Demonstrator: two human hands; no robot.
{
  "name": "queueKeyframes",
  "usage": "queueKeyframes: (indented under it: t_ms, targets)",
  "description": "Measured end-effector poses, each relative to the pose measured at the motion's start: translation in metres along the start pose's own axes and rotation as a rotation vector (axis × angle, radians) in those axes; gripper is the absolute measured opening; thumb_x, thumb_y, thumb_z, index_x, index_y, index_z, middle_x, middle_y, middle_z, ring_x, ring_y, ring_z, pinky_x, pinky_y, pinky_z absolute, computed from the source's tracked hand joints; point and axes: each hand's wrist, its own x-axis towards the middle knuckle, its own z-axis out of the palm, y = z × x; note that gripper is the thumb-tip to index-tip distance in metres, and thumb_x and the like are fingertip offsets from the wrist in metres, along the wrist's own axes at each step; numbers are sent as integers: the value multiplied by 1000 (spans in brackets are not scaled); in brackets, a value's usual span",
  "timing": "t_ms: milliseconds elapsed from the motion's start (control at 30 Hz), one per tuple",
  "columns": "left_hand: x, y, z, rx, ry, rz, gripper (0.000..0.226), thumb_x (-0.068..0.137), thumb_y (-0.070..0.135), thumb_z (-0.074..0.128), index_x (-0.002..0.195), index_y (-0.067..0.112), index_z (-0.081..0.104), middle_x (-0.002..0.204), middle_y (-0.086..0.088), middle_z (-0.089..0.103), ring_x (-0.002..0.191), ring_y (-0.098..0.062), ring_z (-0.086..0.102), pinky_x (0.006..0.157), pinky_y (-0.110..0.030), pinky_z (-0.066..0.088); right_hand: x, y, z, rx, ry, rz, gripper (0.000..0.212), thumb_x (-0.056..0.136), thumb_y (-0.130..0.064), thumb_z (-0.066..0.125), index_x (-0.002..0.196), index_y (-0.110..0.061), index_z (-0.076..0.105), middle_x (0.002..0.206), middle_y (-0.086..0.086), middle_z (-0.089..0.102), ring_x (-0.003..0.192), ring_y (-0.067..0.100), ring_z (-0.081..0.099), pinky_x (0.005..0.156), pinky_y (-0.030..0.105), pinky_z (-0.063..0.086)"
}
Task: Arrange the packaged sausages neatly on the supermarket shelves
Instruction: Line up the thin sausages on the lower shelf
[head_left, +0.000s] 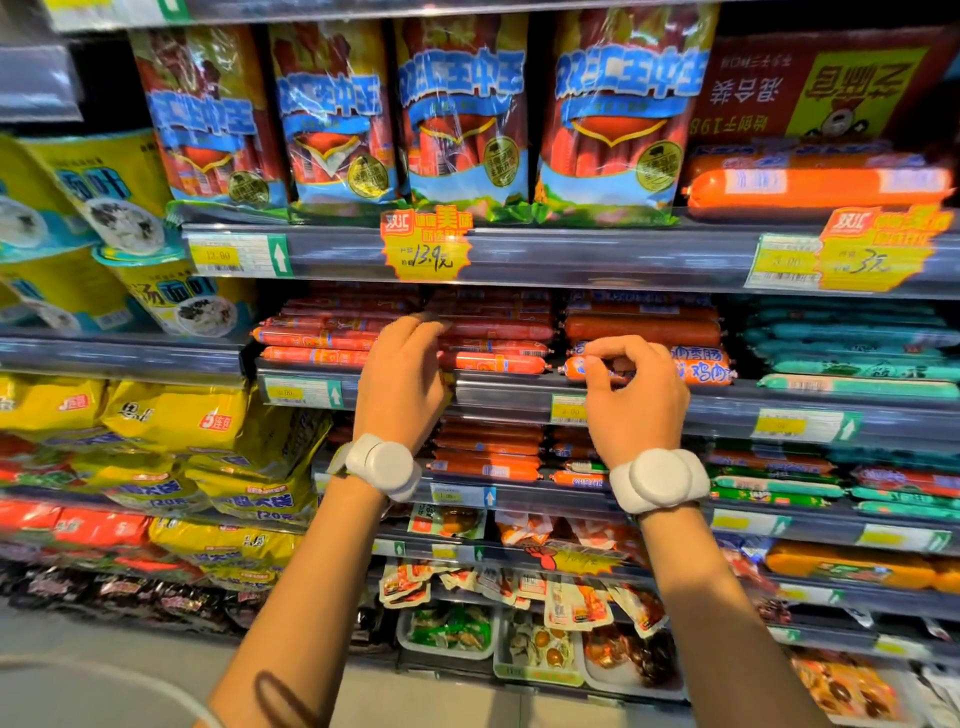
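Stacks of red-orange packaged sausages (322, 340) lie on the middle shelf (509, 389). My left hand (400, 379) rests with fingers spread against the front of the centre stack (493, 361). My right hand (636, 400) pinches the left end of an orange sausage with blue lettering (701, 371) at the front of the neighbouring stack. A darker red sausage (641, 330) lies just above it. Both wrists wear white round bands.
Large sausage bags (462, 119) stand on the shelf above, with orange price tags (426, 244) on its rail. Teal sausages (852, 358) fill the right side. Yellow noodle packs (171, 421) sit to the left. Lower shelves hold more sausages (488, 457) and snack packets (519, 587).
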Motion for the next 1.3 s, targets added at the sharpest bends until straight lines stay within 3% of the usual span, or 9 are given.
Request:
queueKeyframes:
  t_ms: [100, 200, 467, 567, 733, 900, 1033, 1167, 1300]
  targets:
    - [-28, -3, -2, -56, 86, -19, 35, 88, -2, 54, 120, 8, 62, 117, -8, 60, 110, -21, 54, 94, -27, 43, -15, -4, 6, 70, -37, 17, 12, 88, -15, 67, 87, -26, 68, 95, -5, 65, 78, 3, 60, 73, 21, 46]
    - [-62, -11, 2, -121, 107, -66, 24, 94, 3, 54, 115, 8, 63, 109, -5, 61, 100, -18, 58, 86, -28, 48, -35, -3, 15, 98, -128, 26, 12, 91, -16, 65, 89, -27, 66, 99, -5, 66, 75, 2, 61, 69, 22, 49]
    - [-120, -81, 40, 60, -120, -365, 17, 97, 18, 53, 108, 8, 63, 102, -9, 61, 96, -28, 59, 78, -38, 49, -84, 29, 59, 19, -482, 101, 10, 92, -17, 63, 90, -25, 69, 83, -6, 67, 65, -1, 57, 56, 4, 35]
    - [-123, -99, 46, 151, -124, -451, 24, 96, 23, 56, 109, 4, 59, 109, -17, 57, 100, -35, 55, 80, -43, 48, -91, 45, 71, -3, -507, 148, 11, 93, -13, 62, 91, -22, 69, 81, -5, 64, 62, 2, 52, 57, 13, 38]
    - [-107, -119, 53, 246, -268, -523, 32, 95, 30, 57, 109, 1, 57, 113, -21, 54, 102, -40, 53, 80, -47, 49, -90, 75, 85, -75, -470, 214, 16, 90, -3, 60, 94, -17, 68, 91, 4, 64, 78, 20, 62, 73, 33, 52]
    - [-95, -130, 59, 300, -349, -518, 32, 95, 31, 56, 102, 0, 57, 109, -23, 56, 99, -42, 55, 76, -49, 49, -88, 96, 88, -138, -484, 265, 16, 91, -4, 60, 97, -17, 67, 94, 1, 57, 81, 21, 59, 78, 35, 52]
    - [-91, -130, 60, 288, -341, -514, 28, 97, 28, 55, 94, 0, 59, 101, -20, 58, 96, -41, 57, 69, -45, 46, -88, 102, 89, -151, -480, 278, 14, 91, -5, 61, 97, -16, 68, 97, 4, 57, 78, 20, 58, 73, 26, 46]
    - [-94, -128, 53, 286, -296, -525, 9, 88, 11, 63, 93, 4, 60, 100, -15, 58, 94, -39, 57, 65, -43, 48, -87, 105, 90, -152, -483, 270, 14, 91, -6, 60, 98, -16, 68, 98, 3, 57, 78, 20, 59, 72, 26, 44]
    - [-103, -128, 46, 286, -250, -514, 30, 76, -2, 64, 104, 9, 64, 102, -11, 63, 97, -37, 58, 66, -46, 52, -84, 109, 89, -173, -514, 261, 15, 92, -9, 60, 101, -18, 68, 97, 2, 58, 76, 17, 55, 72, 26, 44]
